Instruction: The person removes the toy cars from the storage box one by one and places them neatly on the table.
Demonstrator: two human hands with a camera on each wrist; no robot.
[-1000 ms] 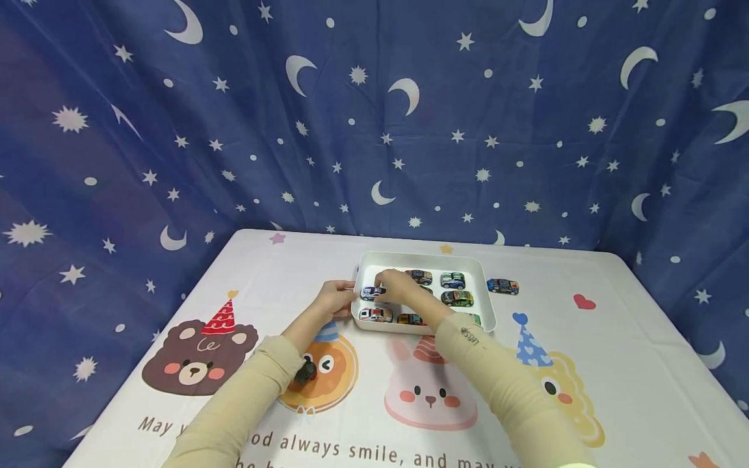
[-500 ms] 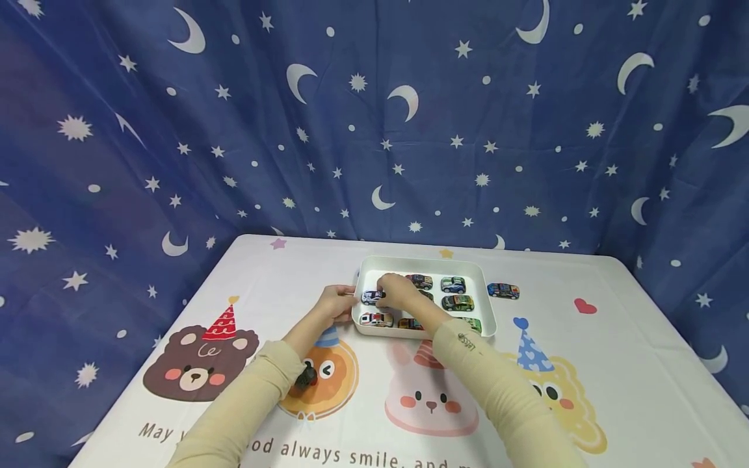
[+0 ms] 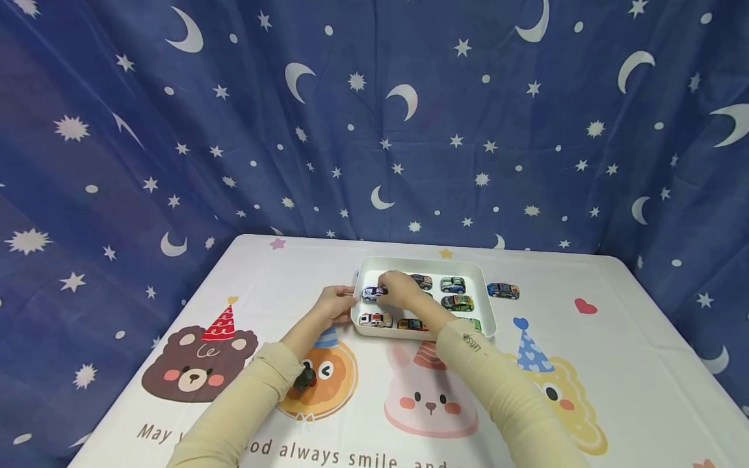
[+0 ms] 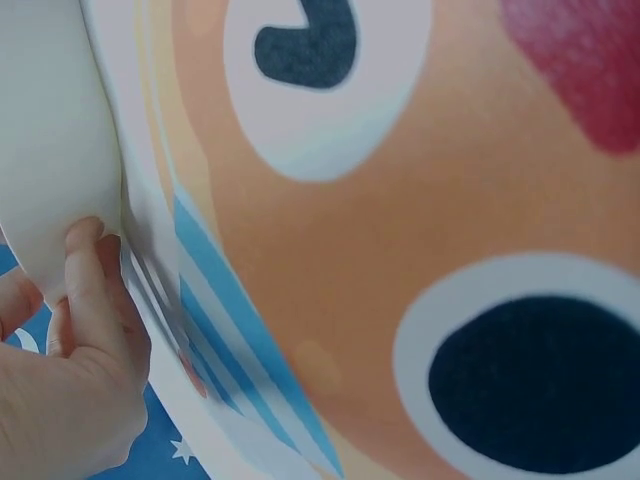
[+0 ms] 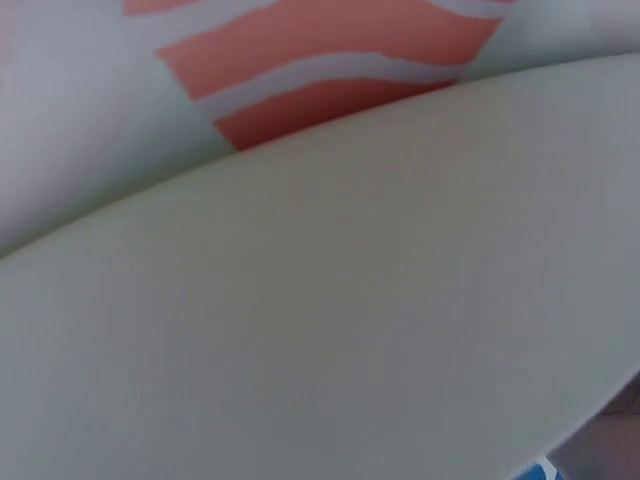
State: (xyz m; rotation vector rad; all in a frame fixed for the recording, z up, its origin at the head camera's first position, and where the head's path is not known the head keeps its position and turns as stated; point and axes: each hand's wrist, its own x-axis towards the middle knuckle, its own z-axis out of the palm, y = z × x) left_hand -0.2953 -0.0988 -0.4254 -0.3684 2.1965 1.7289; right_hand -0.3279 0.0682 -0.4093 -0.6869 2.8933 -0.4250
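White tray (image 3: 392,333): it lies on the desk (image 3: 643,364) in front of you, with toy cars (image 3: 457,303) set out in loose rows inside.
Left hand (image 3: 335,303): you pinch the tray's left wall between thumb and fingers.
Right hand (image 3: 400,289): you reach over the front wall, fingers narrow, gripping the right end of the white-and-purple car (image 3: 372,294).
White-and-purple car: inside, near the left wall, behind the red-and-white car (image 3: 375,320); whether it is lifted, I cannot tell.
Blue car (image 3: 503,290): on the desk, just beside the tray's right wall.
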